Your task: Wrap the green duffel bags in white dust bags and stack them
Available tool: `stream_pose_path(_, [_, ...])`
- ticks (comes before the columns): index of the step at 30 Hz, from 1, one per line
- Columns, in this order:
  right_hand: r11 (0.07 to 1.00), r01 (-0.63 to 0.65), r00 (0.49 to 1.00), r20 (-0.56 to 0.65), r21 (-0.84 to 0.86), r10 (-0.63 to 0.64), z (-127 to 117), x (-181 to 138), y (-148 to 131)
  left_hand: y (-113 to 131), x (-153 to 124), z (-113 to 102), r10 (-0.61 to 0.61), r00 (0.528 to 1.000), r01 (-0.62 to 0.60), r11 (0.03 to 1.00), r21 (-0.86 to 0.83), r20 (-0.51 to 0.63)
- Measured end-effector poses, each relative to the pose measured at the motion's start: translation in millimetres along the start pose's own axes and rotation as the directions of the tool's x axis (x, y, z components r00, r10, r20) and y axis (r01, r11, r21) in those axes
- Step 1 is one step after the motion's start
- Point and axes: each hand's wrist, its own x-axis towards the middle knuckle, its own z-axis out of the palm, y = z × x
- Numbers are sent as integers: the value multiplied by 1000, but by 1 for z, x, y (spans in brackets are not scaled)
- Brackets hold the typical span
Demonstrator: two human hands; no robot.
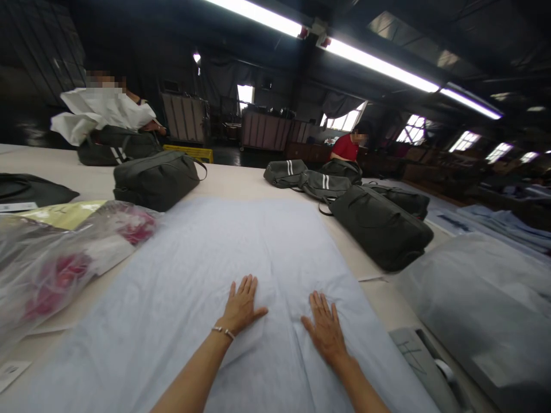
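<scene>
A large sheet of pale white tissue-like paper (224,252) lies spread over the table in front of me. My left hand (241,307) rests flat on it, fingers stretched out, a thin bracelet on the wrist. My right hand (325,330) lies flat on the same sheet a little to the right, fingers also extended. Neither hand holds anything.
Dark green duffel bags sit around the sheet: one (157,178) at the back left, a big one (379,226) at the right, more (307,178) behind. Clear plastic packets (55,258) lie left, a plastic-wrapped stack (486,298) right. One person (107,109) handles white paper far left; another in red (346,148) stands behind.
</scene>
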Motion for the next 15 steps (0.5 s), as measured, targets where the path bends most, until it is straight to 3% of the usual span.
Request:
stream_pose_path(2, [999,37,999,-27,-38,-38,15,-5,3,-4,-3,23,-4,1000,5,1000,6,-30])
stream_pose_path(5, [993,83,993,-78,-80,-89,21,-15,1,-9,-10,37,2,994,0,1000,16,-107])
stream_pose_path(11, [984,132,984,-105,-120,-144,13,-16,-3,-8,-11,37,-31,989,31,1000,3,-146])
stream_pose_path(15, [990,79,995,-45,-118,-85,-2,-11,-1,-7,-15,36,-56,984,56,998,-4,-168])
